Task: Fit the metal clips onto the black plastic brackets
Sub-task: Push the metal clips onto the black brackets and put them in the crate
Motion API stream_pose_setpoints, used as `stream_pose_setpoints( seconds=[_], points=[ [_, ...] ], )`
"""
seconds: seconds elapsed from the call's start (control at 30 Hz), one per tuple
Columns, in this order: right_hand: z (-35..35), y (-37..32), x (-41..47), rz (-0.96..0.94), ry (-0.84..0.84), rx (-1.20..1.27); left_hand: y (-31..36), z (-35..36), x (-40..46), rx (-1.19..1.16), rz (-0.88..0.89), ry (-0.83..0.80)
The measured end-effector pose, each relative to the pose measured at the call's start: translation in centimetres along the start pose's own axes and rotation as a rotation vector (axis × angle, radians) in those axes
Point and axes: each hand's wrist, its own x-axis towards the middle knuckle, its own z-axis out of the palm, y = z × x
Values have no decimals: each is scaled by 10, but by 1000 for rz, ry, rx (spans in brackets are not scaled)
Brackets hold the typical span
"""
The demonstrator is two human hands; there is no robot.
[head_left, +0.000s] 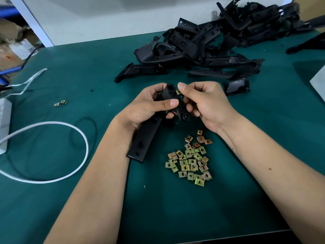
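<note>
My left hand (147, 106) grips a long black plastic bracket (144, 140) around its middle, the lower end pointing down toward me. My right hand (204, 101) pinches a small brass-coloured metal clip (178, 92) against the right edge of the bracket's upper end, beside its round hole. A loose heap of several more metal clips (190, 161) lies on the green mat just below my hands. Part of the bracket is hidden by my fingers.
A large pile of black brackets (207, 44) fills the back right of the green table (70, 71). Two stray clips (60, 103) lie at the left. A white cable (82, 136) loops on the left side, beside a white box (4, 124) at the edge.
</note>
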Motion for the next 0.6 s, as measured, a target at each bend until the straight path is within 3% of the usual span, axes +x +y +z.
stream_pose_setpoints(
  seconds=[0.2, 0.37, 0.6],
  points=[
    [-2, 1, 1, 14, 11, -47, 2, 4, -2, 68, 6, -38],
    [-2, 2, 1, 16, 17, -11, 4, 5, -6, -22, -44, 7],
    [-3, 0, 1, 50, 7, 5, 4, 4, -4, 25, -35, 54]
  ],
)
